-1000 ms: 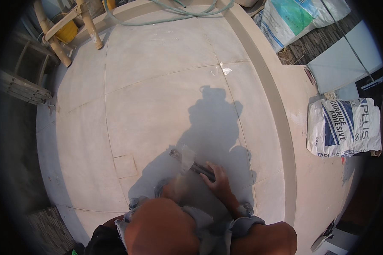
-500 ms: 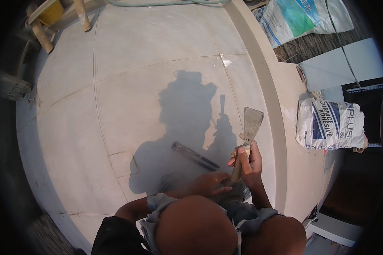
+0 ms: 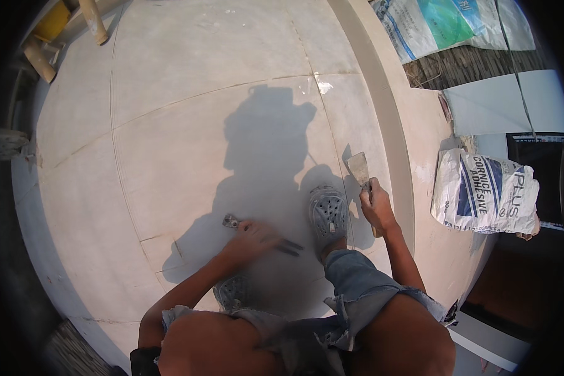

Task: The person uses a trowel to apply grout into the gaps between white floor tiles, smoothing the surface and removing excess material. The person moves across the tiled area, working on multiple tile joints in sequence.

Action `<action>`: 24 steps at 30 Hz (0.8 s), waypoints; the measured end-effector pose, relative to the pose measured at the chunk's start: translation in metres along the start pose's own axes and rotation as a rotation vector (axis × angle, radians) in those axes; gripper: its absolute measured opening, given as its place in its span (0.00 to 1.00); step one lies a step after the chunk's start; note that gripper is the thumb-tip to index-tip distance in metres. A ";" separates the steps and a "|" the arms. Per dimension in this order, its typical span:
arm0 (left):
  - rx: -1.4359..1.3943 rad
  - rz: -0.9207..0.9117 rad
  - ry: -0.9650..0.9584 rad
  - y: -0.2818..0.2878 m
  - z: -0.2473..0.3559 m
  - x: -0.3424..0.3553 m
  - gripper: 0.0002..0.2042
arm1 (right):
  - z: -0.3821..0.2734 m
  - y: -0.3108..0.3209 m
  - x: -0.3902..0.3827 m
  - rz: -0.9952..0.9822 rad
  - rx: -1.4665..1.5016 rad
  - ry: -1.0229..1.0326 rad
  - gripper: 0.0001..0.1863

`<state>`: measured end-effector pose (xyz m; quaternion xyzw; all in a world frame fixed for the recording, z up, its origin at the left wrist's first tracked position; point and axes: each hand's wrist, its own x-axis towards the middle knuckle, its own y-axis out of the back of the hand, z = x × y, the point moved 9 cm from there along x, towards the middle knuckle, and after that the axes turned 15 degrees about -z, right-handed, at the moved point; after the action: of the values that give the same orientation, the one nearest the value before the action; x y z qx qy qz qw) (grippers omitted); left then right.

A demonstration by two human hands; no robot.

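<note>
My right hand [image 3: 376,203] is closed round the handle of a putty knife [image 3: 358,168], whose flat, stained metal blade points away from me. The wooden end of its handle shows below the fist. My left hand [image 3: 257,239], smeared by motion, is over a pair of pincers [image 3: 230,220] lying on the floor. The metal head shows beyond the fingers and the dark handles stick out on the other side. The middle of the tool is hidden under the hand, and I cannot tell whether the fingers grip it.
Large pale panels [image 3: 169,144] with seams make up the floor. A raised ledge [image 3: 388,119] runs along the right. Beyond it lie a white and blue adhesive bag [image 3: 487,193] and a green and white sack [image 3: 445,25]. My clog [image 3: 328,210] stands between my hands.
My left hand has left the putty knife's handle end and moved left to the pincers. My right hand has lowered the knife to the right. My legs have parted, showing the clogs.
</note>
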<state>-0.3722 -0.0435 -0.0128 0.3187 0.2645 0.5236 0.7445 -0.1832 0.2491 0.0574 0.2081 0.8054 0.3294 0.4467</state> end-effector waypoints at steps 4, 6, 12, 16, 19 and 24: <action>0.074 0.090 0.226 0.040 -0.030 -0.019 0.24 | -0.046 0.000 0.046 0.077 0.068 0.134 0.10; 0.085 0.155 0.319 0.053 -0.048 -0.027 0.25 | -0.065 0.009 0.087 0.073 -0.019 0.204 0.12; 0.025 0.342 0.498 0.060 -0.077 -0.040 0.24 | -0.118 0.045 0.188 0.089 -0.113 0.252 0.15; -0.027 0.393 0.564 0.047 -0.084 -0.038 0.25 | -0.144 0.066 0.226 0.024 -0.161 0.197 0.18; -0.043 0.446 0.607 0.049 -0.083 -0.038 0.25 | -0.148 0.061 0.247 -0.030 -0.202 0.161 0.17; -0.043 0.429 0.659 0.047 -0.084 -0.039 0.24 | -0.151 0.056 0.244 -0.157 -0.082 0.089 0.13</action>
<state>-0.4744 -0.0525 -0.0298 0.1659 0.4056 0.7468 0.5002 -0.4362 0.3900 0.0134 0.1110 0.8243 0.3349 0.4428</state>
